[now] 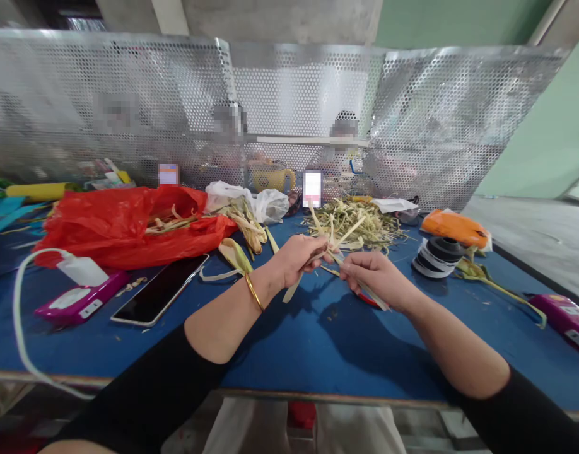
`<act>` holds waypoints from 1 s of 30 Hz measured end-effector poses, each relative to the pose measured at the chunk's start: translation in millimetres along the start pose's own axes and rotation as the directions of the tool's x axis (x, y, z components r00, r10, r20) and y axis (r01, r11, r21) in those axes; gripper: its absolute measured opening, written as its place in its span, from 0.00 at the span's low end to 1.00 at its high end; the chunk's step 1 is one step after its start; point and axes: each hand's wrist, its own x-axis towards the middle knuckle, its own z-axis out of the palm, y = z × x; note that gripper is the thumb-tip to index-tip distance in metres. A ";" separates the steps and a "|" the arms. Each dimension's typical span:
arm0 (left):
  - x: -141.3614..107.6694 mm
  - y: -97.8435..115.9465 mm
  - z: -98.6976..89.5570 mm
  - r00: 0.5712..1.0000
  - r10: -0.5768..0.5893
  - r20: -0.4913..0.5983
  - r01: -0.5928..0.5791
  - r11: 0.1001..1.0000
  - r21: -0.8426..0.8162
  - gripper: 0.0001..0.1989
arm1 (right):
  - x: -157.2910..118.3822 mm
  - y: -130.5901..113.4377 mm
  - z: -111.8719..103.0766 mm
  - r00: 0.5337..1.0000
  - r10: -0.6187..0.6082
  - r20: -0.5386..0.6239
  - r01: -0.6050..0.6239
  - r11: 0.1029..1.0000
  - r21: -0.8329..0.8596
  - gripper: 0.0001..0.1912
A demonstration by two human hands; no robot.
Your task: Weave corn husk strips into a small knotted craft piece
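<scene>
Several pale corn husk strips (pixel 350 231) cross one another and fan out between my hands above the blue table. My left hand (pixel 304 260), with a gold bangle at the wrist, is closed around the strips where they meet. With its fingers pinched, my right hand (pixel 375 275) grips the strips' lower right ends, which stick out below the palm. Under the right hand, part of a red curved thing shows on the table; the rest of it is hidden. Just behind the hands lies a heap of shredded husk (pixel 365 221).
A red plastic bag (pixel 114 221) of husks, a phone (pixel 161 290) and a purple power strip (pixel 81 299) with a white cable lie left. Right are a black-and-white spool (pixel 438 257), an orange packet (pixel 455 229) and another purple power strip (pixel 564 321). A perforated metal screen (pixel 299 88) stands behind.
</scene>
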 end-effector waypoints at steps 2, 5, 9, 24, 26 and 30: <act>-0.3 0.3 -0.5 1.000 0.010 0.022 -0.011 1.000 0.014 0.12 | 1.1 -0.4 -1.9 1.000 0.009 -0.008 -0.009 1.000 0.003 0.21; -2.0 -2.2 2.6 0.999 0.029 0.041 -0.033 0.995 0.091 0.11 | 4.0 2.5 -2.9 0.992 0.010 -0.123 0.004 0.994 0.112 0.22; -5.4 -7.9 10.8 0.998 0.001 0.059 -0.014 0.978 0.208 0.13 | 8.3 10.4 -0.8 0.965 0.087 -0.249 0.004 0.939 0.343 0.23; -5.9 -15.0 14.8 0.985 0.156 0.070 -0.169 0.832 0.529 0.12 | 3.8 11.6 -6.8 0.825 -0.295 -0.482 0.127 0.928 -0.351 0.18; -9.1 -16.2 19.4 0.975 0.194 0.110 -0.221 0.768 0.602 0.15 | 3.7 8.1 -3.6 0.887 -0.273 -0.372 0.202 0.955 -0.218 0.15; -15.9 -20.9 30.5 0.953 0.267 0.141 -0.288 0.666 0.688 0.15 | 4.3 3.6 3.3 0.904 -0.279 -0.325 0.265 0.960 -0.089 0.13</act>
